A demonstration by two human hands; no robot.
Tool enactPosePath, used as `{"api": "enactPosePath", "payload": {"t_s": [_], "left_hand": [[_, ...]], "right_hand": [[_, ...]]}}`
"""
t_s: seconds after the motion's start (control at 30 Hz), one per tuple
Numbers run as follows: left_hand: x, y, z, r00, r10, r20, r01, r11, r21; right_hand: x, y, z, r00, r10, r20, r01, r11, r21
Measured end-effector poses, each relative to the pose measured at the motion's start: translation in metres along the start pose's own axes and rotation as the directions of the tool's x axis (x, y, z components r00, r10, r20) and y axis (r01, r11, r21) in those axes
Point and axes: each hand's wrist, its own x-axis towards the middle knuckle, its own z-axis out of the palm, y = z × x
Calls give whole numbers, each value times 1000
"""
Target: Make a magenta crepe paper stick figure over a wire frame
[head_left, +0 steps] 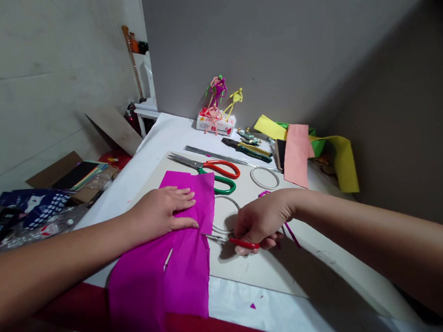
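Head cam: right hand (263, 219) w/ small scissors (244, 243); big scissors (216, 171), wire ring (251, 178) behind.

Paper (168, 263) on table (157, 135), L of held scissors (244, 243); pliers (247, 150) behind.

On the white bench (164, 135) lies a grey board (253, 266). On it rest large scissors (210, 169) with red and green handles, near a round wire ring (265, 177). Behind them are thin metal rods (205, 153) and dark pliers (247, 150). A pink sheet (297, 155) and a yellow sheet (345, 163) lie at the far right. Small wire figures (218, 91) stand on a white box (216, 123) by the wall. A cardboard box (57, 172) sits to the left.
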Motion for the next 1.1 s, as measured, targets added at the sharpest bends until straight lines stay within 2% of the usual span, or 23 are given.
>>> {"api": "enactPosePath", "payload": {"t_s": [0.43,0.63,1.1], "left_hand": [[-1,4,-1,999,38,-27,-38,999,15],[0,4,0,999,23,-49,-22,999,26],[3,1,3,999,-28,-37,27,1000,-16]], "right_hand": [[0,2,2,999,-18,-40,20,999,37],[1,-2,1,1000,2,-14,-2,1000,21],[1,-6,4,998,29,-61,-31,999,-35]]}}
